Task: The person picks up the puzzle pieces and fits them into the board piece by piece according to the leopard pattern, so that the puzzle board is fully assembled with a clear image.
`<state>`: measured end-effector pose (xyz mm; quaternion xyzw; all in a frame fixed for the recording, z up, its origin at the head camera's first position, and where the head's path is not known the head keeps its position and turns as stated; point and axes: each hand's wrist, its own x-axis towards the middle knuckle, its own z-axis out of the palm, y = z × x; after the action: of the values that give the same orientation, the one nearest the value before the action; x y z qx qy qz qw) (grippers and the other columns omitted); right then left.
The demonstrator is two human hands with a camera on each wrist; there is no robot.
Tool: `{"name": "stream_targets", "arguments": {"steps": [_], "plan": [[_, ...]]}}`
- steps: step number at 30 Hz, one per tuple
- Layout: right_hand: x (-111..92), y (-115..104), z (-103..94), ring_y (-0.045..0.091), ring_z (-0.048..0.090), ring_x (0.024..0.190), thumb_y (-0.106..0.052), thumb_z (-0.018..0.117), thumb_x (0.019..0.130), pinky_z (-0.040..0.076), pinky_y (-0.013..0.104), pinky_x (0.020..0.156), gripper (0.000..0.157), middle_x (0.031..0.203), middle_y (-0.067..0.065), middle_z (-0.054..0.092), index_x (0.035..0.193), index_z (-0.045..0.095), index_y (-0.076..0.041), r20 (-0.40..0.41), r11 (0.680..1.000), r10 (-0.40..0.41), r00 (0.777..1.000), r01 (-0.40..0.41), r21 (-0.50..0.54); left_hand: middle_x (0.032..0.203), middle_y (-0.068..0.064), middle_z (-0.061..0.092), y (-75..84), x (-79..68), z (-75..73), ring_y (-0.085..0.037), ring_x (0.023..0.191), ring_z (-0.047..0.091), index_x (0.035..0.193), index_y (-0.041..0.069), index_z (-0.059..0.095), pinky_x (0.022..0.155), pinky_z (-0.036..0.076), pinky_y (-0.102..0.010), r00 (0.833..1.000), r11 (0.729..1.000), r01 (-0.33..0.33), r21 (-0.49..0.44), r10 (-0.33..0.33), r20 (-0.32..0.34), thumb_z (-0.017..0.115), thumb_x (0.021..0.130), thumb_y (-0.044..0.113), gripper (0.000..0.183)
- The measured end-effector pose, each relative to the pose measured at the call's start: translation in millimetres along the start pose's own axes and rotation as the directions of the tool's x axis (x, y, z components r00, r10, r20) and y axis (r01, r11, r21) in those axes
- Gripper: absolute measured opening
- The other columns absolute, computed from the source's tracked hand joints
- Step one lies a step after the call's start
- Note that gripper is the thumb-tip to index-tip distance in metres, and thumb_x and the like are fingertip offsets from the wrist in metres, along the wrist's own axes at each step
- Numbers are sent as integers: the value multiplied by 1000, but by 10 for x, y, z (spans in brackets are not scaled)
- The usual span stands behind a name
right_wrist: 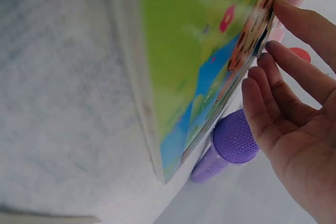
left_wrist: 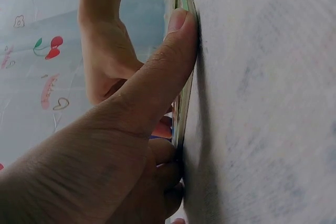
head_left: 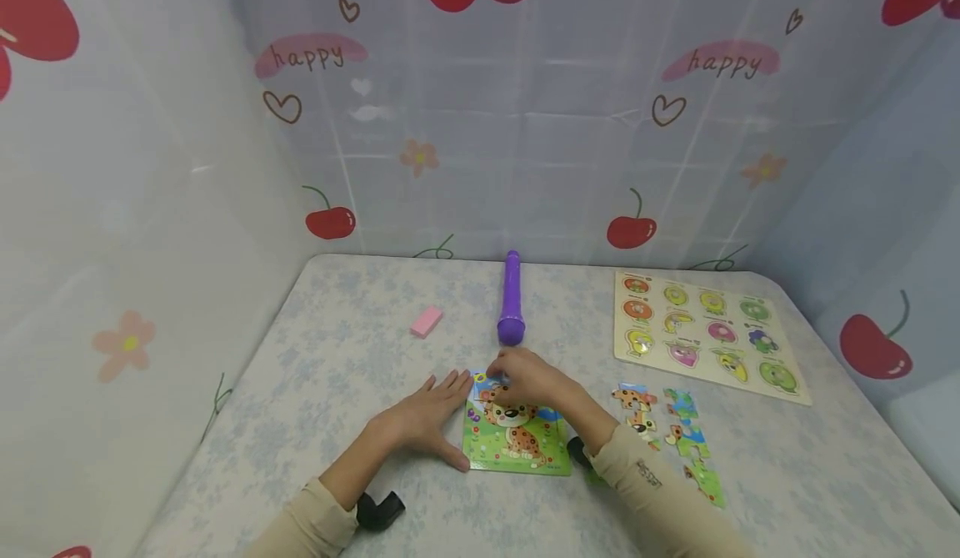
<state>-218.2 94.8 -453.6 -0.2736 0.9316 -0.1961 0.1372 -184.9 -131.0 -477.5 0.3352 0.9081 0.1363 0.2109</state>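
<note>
We see the puzzle board (head_left: 483,455) on the worktop (head_left: 345,333), with a spotted animal (head_left: 519,439) filling its middle; at its left edge, the left hand (head_left: 426,419) has straight, spread fingers, which touch it and grip nothing; the right hand (head_left: 528,377) has its fingers bent at the top part, but we cannot tell if they hold a piece; other puzzle pieces (head_left: 688,441) lie loose at the right; behind these, the fruit board (head_left: 705,369) carries rows of fruits (head_left: 722,331).

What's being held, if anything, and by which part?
The left hand rests against the left edge of the puzzle board, not gripping it; whether the right hand pinches or presses its upper part cannot be told.
</note>
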Motion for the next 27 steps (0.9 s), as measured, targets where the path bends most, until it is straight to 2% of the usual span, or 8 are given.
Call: {"name": "stream_targets", "arguments": {"steps": [8, 13, 21, 27], "plan": [[-17, -36, 12, 19, 62, 95, -26, 81, 79, 55, 36, 85, 41, 105, 4, 65, 113, 72, -5, -11, 1000, 1, 1000, -1, -27, 166, -6, 4, 10, 3, 4, -24, 154, 4, 157, 10, 10, 125, 6, -50, 1000, 1000, 9, -10, -9, 4, 71, 66, 74, 127], [-25, -67, 9, 17, 62, 91, -29, 78, 83, 55, 34, 82, 38, 100, 3, 65, 112, 72, -5, -27, 998, -5, 1000, 3, -67, 166, -6, 4, 13, 5, 5, -24, 154, 3, 157, 10, 9, 125, 6, -49, 1000, 1000, 12, -9, -12, 2, 71, 66, 73, 127], [-19, -84, 14, 16, 62, 87, -29, 78, 83, 55, 33, 79, 34, 95, 2, 64, 106, 74, -5, -43, 996, -4, 999, 1, -84, 166, -6, 4, 20, 10, 1, -24, 154, 4, 157, 10, 9, 125, 6, -49, 1000, 1000, 13, 1, -13, -1, 71, 67, 73, 127], [-6, -74, 28, 16, 63, 89, -29, 79, 82, 56, 33, 81, 35, 96, 1, 65, 108, 74, -5, -37, 996, -13, 999, 9, -87, 166, -7, 4, 30, 4, 1, -25, 154, 4, 157, 9, 10, 125, 6, -49, 1000, 1000, 13, -1, -13, -1, 72, 67, 73, 127]]}}
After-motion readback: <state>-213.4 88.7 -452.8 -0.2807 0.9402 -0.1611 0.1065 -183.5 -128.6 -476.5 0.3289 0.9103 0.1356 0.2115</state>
